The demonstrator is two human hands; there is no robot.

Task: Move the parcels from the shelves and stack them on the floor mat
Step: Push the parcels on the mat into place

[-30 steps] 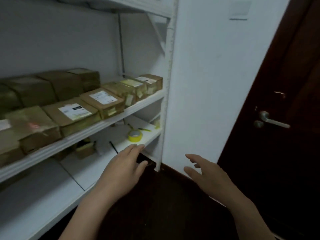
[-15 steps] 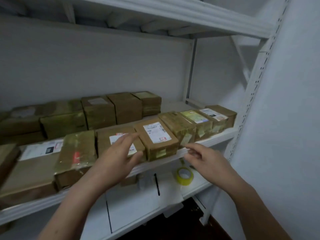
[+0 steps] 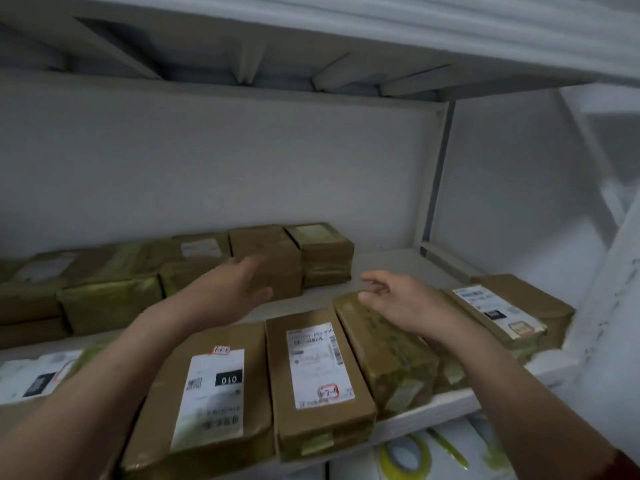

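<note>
Brown cardboard parcels fill a white shelf in two rows. The front row has a parcel labelled 010, one with a long white label, a tape-wrapped one and a labelled one at the far right. Taller parcels stand in the back row. My left hand reaches over the front row, fingers straight, in front of a back-row parcel. My right hand hovers open above the tape-wrapped parcel. Neither hand holds anything.
An upper shelf hangs close overhead. A white wall and the shelf's upright bound the right side. On the lower shelf, a roll of yellow tape shows at the bottom edge. Bare shelf lies behind the right-hand parcels.
The view has swung from the doorway and floor up to the parcel shelf. Both hands have risen and reached deeper, from the shelf's front edge to over the front row.
</note>
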